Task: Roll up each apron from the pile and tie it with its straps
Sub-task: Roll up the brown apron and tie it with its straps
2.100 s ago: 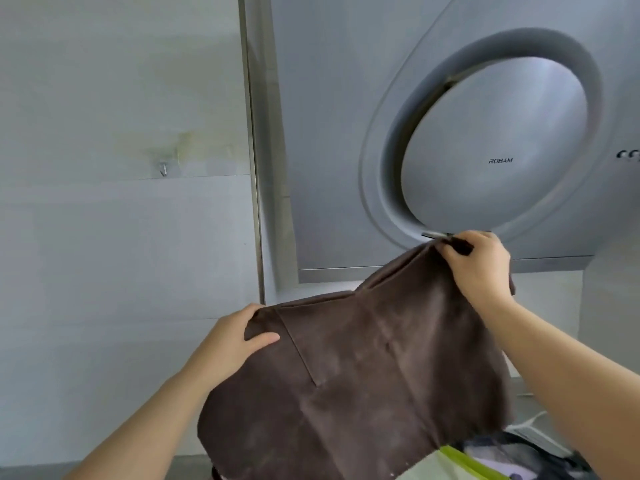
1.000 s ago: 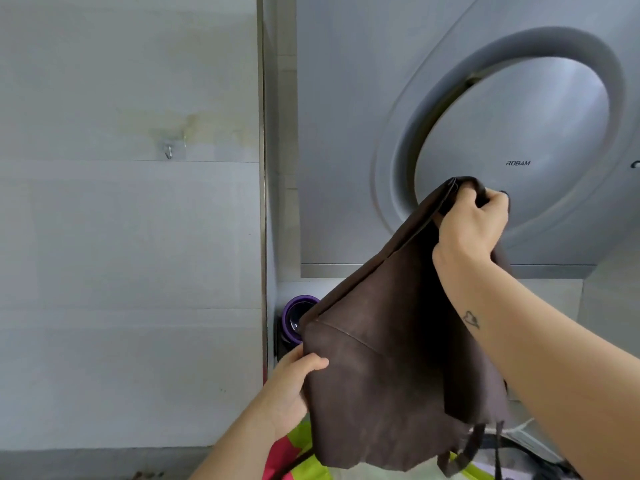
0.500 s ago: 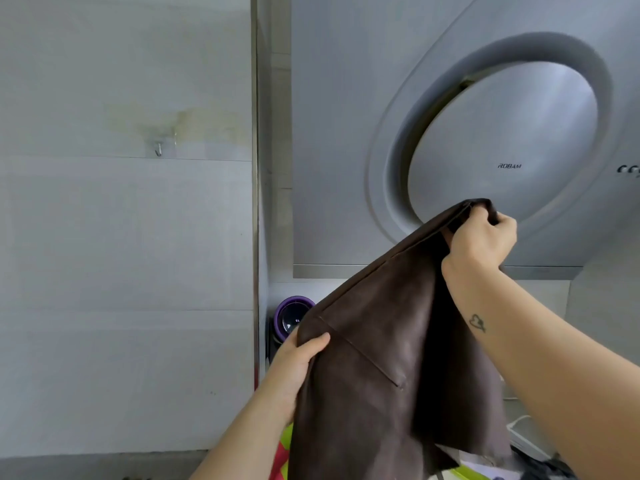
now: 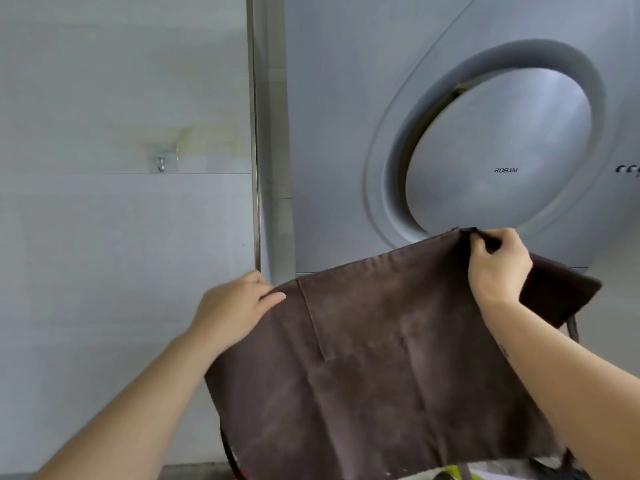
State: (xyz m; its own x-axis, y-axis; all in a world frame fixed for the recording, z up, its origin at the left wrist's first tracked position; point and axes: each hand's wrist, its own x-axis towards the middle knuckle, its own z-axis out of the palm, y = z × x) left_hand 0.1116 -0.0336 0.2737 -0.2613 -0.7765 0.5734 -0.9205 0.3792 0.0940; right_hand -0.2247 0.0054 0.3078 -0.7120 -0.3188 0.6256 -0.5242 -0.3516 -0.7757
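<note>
A dark brown apron hangs spread out in the air in front of me. My left hand grips its upper left corner, thumb over the cloth. At the upper right corner my right hand pinches the top edge. A thin brown strap dangles behind my right forearm. The apron covers most of the pile beneath; only a strip of yellow-green fabric shows at the bottom edge.
A grey range hood with a round panel fills the upper right. Pale wall tiles with a small hook cover the left. A metal trim strip runs vertically between them.
The apron hung bunched and narrow half a second ago; now it is stretched wide. My left hand moved left and up, and my right hand moved right and lower. The purple object behind is now hidden.
</note>
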